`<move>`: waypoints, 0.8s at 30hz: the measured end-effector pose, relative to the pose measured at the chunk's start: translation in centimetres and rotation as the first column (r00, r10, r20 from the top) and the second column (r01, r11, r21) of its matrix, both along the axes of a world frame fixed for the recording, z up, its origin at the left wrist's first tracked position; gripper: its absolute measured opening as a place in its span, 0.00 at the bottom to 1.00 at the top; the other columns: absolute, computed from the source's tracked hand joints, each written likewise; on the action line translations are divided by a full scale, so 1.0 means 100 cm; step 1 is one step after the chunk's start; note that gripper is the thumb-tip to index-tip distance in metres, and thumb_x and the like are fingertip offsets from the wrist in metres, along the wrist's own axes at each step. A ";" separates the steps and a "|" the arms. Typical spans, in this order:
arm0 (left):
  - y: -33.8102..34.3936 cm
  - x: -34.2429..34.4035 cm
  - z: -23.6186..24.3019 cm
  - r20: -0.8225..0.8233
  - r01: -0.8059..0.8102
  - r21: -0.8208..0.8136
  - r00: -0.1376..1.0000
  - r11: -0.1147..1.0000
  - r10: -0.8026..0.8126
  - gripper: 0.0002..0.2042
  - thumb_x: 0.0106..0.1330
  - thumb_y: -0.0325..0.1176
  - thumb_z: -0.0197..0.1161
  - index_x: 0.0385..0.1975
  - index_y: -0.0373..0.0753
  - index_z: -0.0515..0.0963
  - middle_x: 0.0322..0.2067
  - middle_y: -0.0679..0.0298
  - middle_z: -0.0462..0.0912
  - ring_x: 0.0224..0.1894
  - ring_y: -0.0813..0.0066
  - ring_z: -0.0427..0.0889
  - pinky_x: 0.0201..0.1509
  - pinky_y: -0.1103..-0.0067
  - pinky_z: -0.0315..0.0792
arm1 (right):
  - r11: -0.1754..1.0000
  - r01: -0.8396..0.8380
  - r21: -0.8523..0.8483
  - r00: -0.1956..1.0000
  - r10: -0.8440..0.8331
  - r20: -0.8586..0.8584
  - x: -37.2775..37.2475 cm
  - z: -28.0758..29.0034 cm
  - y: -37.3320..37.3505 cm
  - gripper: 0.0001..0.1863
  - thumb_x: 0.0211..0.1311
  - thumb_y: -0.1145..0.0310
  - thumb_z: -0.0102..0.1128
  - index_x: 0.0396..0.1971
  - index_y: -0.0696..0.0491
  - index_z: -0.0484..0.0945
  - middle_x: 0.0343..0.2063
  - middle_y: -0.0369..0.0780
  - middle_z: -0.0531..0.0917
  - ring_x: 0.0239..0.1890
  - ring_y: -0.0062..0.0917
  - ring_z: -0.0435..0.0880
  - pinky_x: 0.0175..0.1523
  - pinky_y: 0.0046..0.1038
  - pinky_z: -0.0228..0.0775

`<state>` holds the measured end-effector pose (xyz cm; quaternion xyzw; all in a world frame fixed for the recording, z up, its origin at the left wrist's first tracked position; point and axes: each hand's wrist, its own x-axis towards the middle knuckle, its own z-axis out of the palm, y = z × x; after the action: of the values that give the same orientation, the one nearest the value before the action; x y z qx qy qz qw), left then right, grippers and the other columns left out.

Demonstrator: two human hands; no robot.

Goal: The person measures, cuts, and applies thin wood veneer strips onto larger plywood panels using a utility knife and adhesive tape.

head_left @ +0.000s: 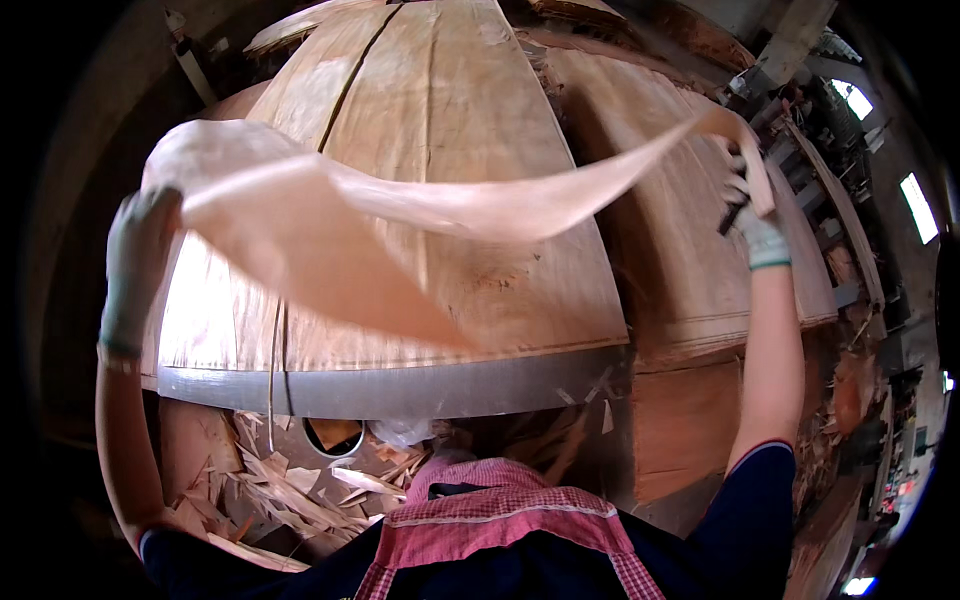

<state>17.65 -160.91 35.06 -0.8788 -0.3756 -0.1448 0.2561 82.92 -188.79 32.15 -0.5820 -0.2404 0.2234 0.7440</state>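
Note:
A long, thin strip of pale wood veneer (490, 208) stretches across the view above the table, sagging in the middle, with a loose flap hanging down at the left. My left hand (140, 260), in a white glove, is closed on its left end. At the far right my gloved right hand (748, 200) grips the other end, which folds over the fingers. A small dark object (729, 219) also shows in that hand; its kind is unclear. Beneath the strip lie wide veneer sheets (450, 110) with a dark split running lengthwise.
A grey metal edge (400, 388) borders the table's near side. Another stack of veneer (660, 190) stands to the right. Broken veneer scraps (300, 490) litter the floor near me, beside a round opening (334, 437). A thin cord or strip (272, 380) hangs over the edge.

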 end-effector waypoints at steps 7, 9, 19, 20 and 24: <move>-0.059 -0.015 -0.100 -0.003 -0.195 -0.074 0.981 0.978 0.195 0.11 0.65 0.29 0.56 0.47 0.41 0.74 0.43 0.61 0.77 0.40 0.62 0.77 0.42 0.68 0.73 | 0.944 -0.328 -0.025 0.934 0.320 -0.159 0.055 -0.031 0.106 0.17 0.71 0.53 0.47 0.41 0.51 0.77 0.27 0.32 0.77 0.18 0.15 0.66 0.22 0.19 0.57; -0.060 -0.025 -0.142 -0.079 -0.246 -0.287 0.969 0.926 0.232 0.13 0.65 0.27 0.53 0.50 0.40 0.73 0.45 0.61 0.75 0.42 0.66 0.76 0.42 0.72 0.74 | 0.977 -0.136 -0.162 0.984 0.114 -0.137 0.063 -0.064 0.103 0.18 0.70 0.49 0.48 0.36 0.48 0.76 0.24 0.31 0.75 0.16 0.16 0.66 0.20 0.21 0.57; -0.034 0.254 -0.238 0.192 0.145 -0.648 0.981 0.748 -0.023 0.13 0.62 0.27 0.50 0.47 0.37 0.71 0.36 0.47 0.79 0.35 0.46 0.81 0.38 0.59 0.74 | 0.856 -0.062 -0.513 0.936 -0.128 -0.327 -0.053 -0.249 -0.057 0.18 0.65 0.50 0.57 0.25 0.49 0.76 0.22 0.34 0.77 0.16 0.17 0.69 0.20 0.20 0.63; -0.025 0.285 -0.244 0.154 0.122 -0.695 0.988 0.709 -0.019 0.14 0.61 0.27 0.50 0.47 0.37 0.71 0.39 0.46 0.79 0.37 0.45 0.81 0.39 0.60 0.74 | 0.888 -0.098 -0.450 0.937 -0.070 -0.343 -0.085 -0.269 -0.063 0.18 0.64 0.52 0.59 0.27 0.52 0.78 0.22 0.35 0.78 0.16 0.19 0.71 0.22 0.22 0.65; -0.006 0.383 -0.278 0.338 0.280 -0.847 0.940 0.452 0.051 0.22 0.64 0.35 0.57 0.57 0.34 0.68 0.50 0.41 0.76 0.49 0.45 0.79 0.51 0.64 0.74 | 0.672 -0.310 -0.672 0.933 0.081 -0.350 -0.181 -0.339 -0.075 0.16 0.65 0.58 0.57 0.33 0.58 0.80 0.27 0.35 0.80 0.18 0.16 0.70 0.24 0.21 0.63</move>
<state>55.94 -161.54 7.23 -0.8712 -0.3701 -0.0838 -0.3115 64.78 -196.30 -1.76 -0.7567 -0.0835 0.4615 0.4555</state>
